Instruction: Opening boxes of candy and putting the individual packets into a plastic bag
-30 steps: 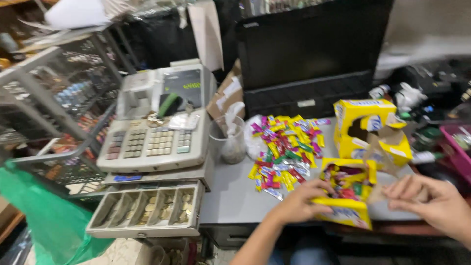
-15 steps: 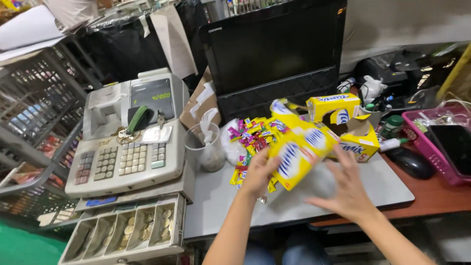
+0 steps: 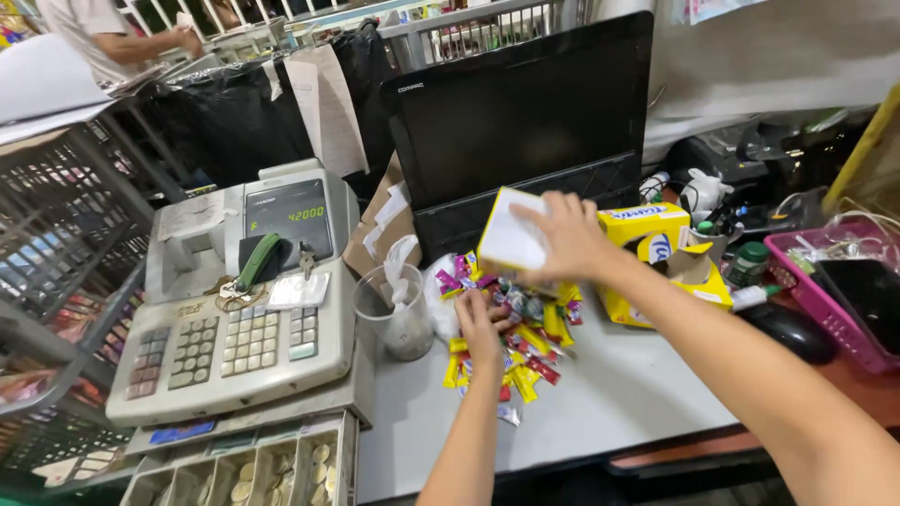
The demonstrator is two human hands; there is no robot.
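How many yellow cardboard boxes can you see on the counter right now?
2. One yellow cardboard box, upturned with its white base showing, is held by the right hand over the pile of candy wrappers. An open one sits right of it. Others may be hidden.

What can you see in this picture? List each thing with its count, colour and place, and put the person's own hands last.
cash register: one, beige, left
coin drawer: one, open, below the register
plastic cup: one, clear, right of the register
monitor: one, black, behind
candy sachets: a heap, many colours, centre of the counter
yellow box: one, white base up, over the heap
open yellow carton: one, right of the heap
pink basket: one, far right
left hand: on the sachets
right hand: gripping the yellow box
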